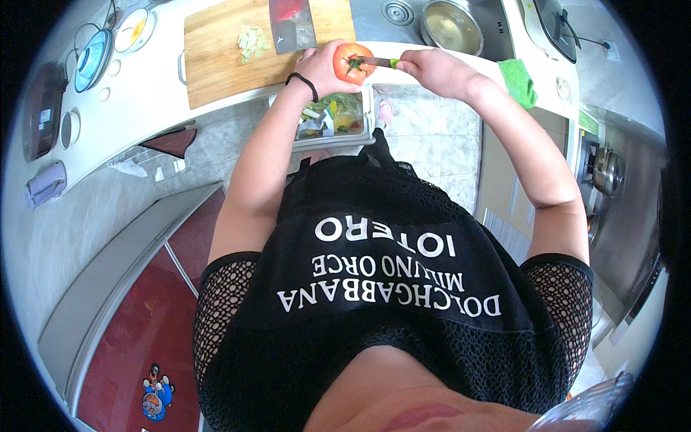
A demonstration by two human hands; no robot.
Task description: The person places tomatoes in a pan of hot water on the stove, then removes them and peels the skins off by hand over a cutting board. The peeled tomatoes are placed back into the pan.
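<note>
A red tomato with its green calyx facing up sits in the grip of my left hand, above the counter's front edge. My right hand holds a small paring knife by its green handle. The blade's tip is at the tomato's stem end; whether it has gone into the flesh I cannot tell. Behind my left hand a cleaver lies on the bamboo cutting board. Chopped pale pieces, perhaps garlic, are heaped on the board's middle.
Below the tomato stands an open bin holding scraps. A metal pot of cloudy liquid is in the sink. A green cloth hangs over the counter edge at right. At left are a bowl of yellow liquid and a blue bowl.
</note>
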